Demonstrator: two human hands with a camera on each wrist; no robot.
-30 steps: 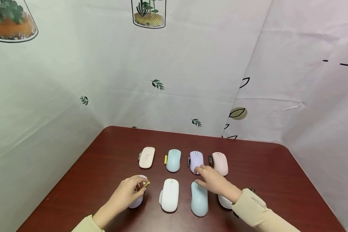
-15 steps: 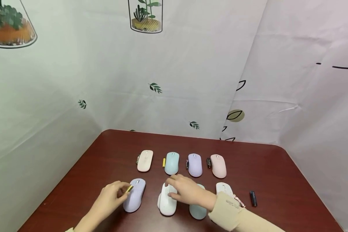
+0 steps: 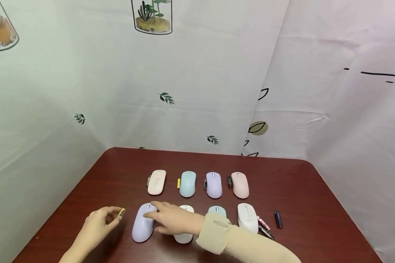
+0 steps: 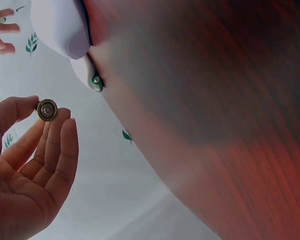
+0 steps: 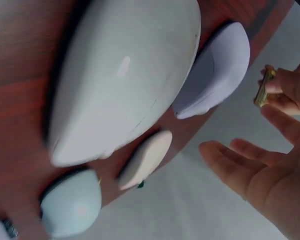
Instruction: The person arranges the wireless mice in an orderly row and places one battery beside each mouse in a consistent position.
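My left hand [image 3: 97, 224] pinches a gold battery [image 3: 121, 212] between thumb and fingertips, above the table left of the front-row mice. The left wrist view shows the battery [image 4: 47, 110] end-on, round and metallic, with the thumb on one side. My right hand [image 3: 172, 218] reaches left across the front row, its fingers loosely bent and overlapping the edge of a lavender mouse [image 3: 142, 227] in the head view. In the right wrist view, that hand [image 5: 270, 175] holds nothing and appears apart from the lavender mouse [image 5: 232, 65]. Beneath my right hand, a white mouse [image 3: 183, 239] is partly hidden.
Behind, a row holds cream [image 3: 157, 182], blue [image 3: 187, 184], lavender [image 3: 214, 185] and pink [image 3: 240, 185] mice, with batteries alongside, one yellow [image 3: 179, 183]. At front right are a blue mouse [image 3: 218, 209], a white mouse [image 3: 248, 216], a dark battery [image 3: 278, 219] and a pink battery [image 3: 263, 223].
My left hand has carried the battery left, off the front lavender mouse. My right hand has swept left from above the front blue mouse, past the white one, to the lavender mouse.
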